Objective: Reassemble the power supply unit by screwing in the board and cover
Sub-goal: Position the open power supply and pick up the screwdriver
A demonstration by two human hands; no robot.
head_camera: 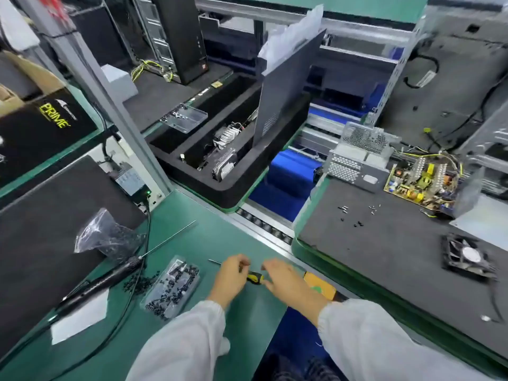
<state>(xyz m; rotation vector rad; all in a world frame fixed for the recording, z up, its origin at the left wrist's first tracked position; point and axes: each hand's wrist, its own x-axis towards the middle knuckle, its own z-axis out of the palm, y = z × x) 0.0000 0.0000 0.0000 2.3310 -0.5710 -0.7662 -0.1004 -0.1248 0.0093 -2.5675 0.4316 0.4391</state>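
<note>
Left hand point(230, 276) grips yellow-black screwdriver point(254, 277); circuit board point(420, 185) lies exposed.

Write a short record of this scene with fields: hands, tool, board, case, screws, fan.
hands: left hand and right hand both at the screwdriver, over the green bench; exact hold blurred
tool: screwdriver, yellow and black handle, shaft pointing left
board: circuit board bare, on the black mat, not yet in the case
case: metal case beside the board, on its left
screws: loose screws on the mat; more in a tray
fan: fan lying on the mat, right side
</note>
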